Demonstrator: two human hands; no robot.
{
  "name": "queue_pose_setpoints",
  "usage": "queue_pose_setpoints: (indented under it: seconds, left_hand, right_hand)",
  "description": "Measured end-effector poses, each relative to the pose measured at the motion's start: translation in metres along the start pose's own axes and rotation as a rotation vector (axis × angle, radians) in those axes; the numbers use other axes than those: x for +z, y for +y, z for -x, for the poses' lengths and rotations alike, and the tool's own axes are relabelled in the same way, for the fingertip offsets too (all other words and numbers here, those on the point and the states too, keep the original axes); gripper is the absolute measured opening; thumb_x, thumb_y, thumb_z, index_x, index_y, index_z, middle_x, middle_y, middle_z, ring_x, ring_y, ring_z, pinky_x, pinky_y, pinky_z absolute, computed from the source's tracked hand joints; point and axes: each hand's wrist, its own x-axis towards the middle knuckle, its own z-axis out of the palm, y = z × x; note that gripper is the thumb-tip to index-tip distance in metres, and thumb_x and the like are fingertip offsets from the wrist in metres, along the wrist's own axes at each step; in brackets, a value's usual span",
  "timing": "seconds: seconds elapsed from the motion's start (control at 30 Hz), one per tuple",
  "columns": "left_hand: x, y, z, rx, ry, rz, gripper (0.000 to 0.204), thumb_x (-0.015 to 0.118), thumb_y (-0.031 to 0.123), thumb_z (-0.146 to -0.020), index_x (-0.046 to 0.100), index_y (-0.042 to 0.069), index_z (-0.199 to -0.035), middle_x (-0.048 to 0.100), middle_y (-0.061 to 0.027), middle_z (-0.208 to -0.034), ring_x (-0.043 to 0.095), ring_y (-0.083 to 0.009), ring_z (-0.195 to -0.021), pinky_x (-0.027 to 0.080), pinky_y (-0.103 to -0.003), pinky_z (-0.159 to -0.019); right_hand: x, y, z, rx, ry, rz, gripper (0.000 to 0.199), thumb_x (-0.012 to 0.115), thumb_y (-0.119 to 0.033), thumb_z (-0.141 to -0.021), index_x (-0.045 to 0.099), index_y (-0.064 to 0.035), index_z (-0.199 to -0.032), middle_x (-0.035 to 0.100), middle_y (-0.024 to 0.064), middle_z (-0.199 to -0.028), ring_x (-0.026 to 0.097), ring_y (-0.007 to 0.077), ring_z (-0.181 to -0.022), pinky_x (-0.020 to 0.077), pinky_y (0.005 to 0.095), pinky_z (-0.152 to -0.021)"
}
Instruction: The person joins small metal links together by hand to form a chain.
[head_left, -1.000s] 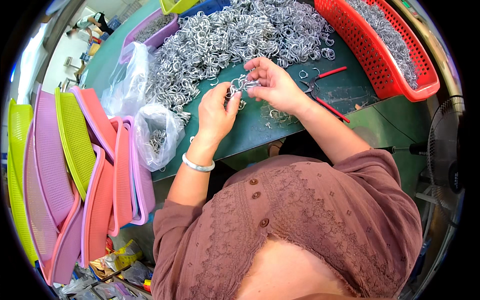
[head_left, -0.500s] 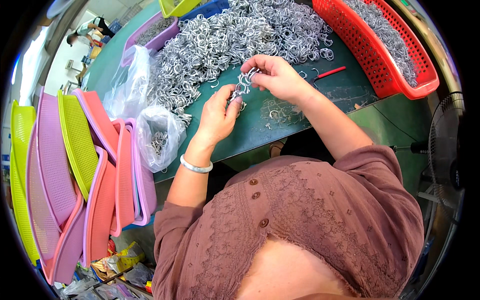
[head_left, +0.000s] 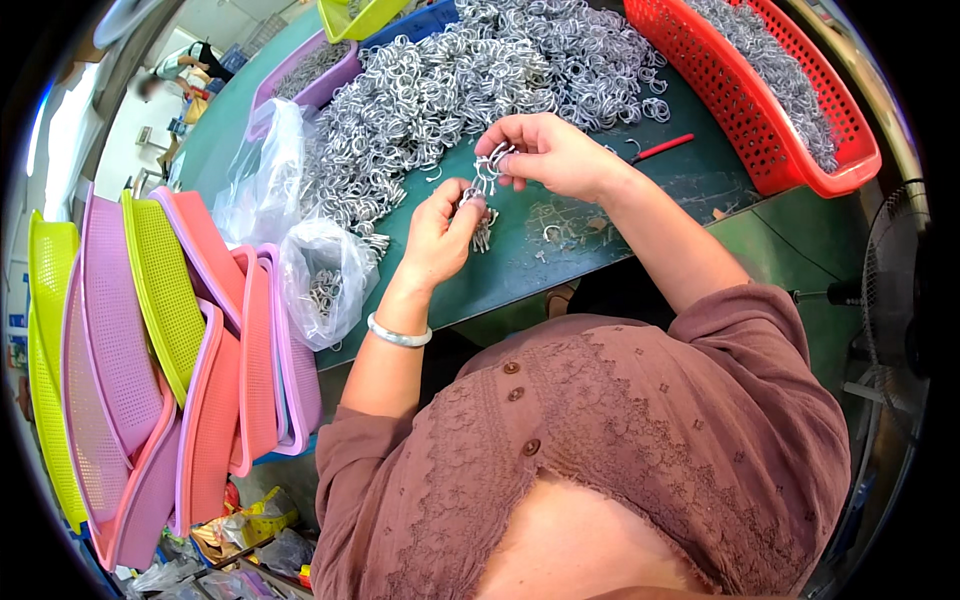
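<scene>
Over the near part of the green table (head_left: 490, 285), my left hand (head_left: 440, 235) pinches a small bunch of grey metal rings (head_left: 483, 236) that hangs below its fingers. My right hand (head_left: 555, 158) is just to the right and slightly farther off, its thumb and fingers closed on more metal rings (head_left: 490, 168). Those rings reach down to the left fingertips; whether they are linked there is too small to tell. Beyond both hands spreads a large heap of similar rings (head_left: 470, 70). A tool with a red handle (head_left: 665, 147) lies right of my right hand.
A red perforated basket (head_left: 715, 110) full of grey pieces stands at the right. Left of the heap are a purple basket (head_left: 318, 92) and clear plastic bags (head_left: 265, 175), one holding rings. Stacked coloured baskets (head_left: 208, 410) fill the left side. A fan (head_left: 890, 300) stands right.
My left hand has moved slightly down, and more of its bunch of rings shows beneath the fingers. The right hand stays almost in place. The whole view has shifted a little.
</scene>
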Motion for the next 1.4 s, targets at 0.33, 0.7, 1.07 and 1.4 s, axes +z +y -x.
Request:
queue_pose_setpoints:
  seconds: [0.33, 0.7, 1.07, 1.4]
  left_hand:
    - [0.001, 0.004, -0.001, -0.059, 0.002, 0.344, 0.019, 0.039, 0.012, -0.086, 0.054, 0.0, -0.089, 0.056, -0.0051, -0.077, 0.052, -0.0116, -0.072, 0.04, -0.025, -0.07]
    - [-0.005, 0.003, -0.001, -0.091, -0.029, 0.568, 0.028, 0.037, 0.014, -0.085, 0.051, -0.005, -0.1, 0.051, -0.0063, -0.073, 0.048, -0.0143, -0.068, 0.04, -0.028, -0.067]
    - [-0.005, 0.003, 0.0, -0.12, -0.048, 0.646, 0.023, 0.038, 0.015, -0.087, 0.051, -0.002, -0.093, 0.052, -0.0068, -0.072, 0.049, -0.0142, -0.066, 0.041, -0.027, -0.065]
    - [-0.004, 0.013, 0.003, -0.127, -0.026, 0.63, 0.023, 0.038, 0.02, -0.09, 0.053, 0.002, -0.093, 0.054, -0.0016, -0.073, 0.052, -0.0095, -0.064, 0.042, -0.024, -0.059]
  right_hand:
    - [-0.002, -0.004, 0.001, -0.044, -0.035, 0.084, 0.026, 0.051, -0.004, -0.08, 0.049, 0.0024, -0.105, 0.055, 0.0036, -0.089, 0.052, 0.0083, -0.069, 0.0441, 0.0224, -0.06]
    - [0.0, -0.005, -0.005, 0.041, 0.102, -0.024, 0.018, 0.045, -0.006, -0.085, 0.053, 0.0014, -0.099, 0.055, 0.0028, -0.073, 0.053, 0.0082, -0.058, 0.0442, 0.0212, -0.05]
    - [0.001, 0.011, 0.0, 0.04, 0.024, -0.174, 0.021, 0.052, -0.005, -0.08, 0.053, 0.0012, -0.1, 0.055, 0.0037, -0.087, 0.054, 0.0081, -0.071, 0.0451, 0.0208, -0.062]
    - [0.006, 0.014, 0.001, -0.104, 0.063, 0.226, 0.014, 0.059, -0.001, -0.075, 0.059, -0.0026, -0.089, 0.055, 0.0014, -0.088, 0.051, 0.0075, -0.074, 0.0421, 0.0207, -0.065]
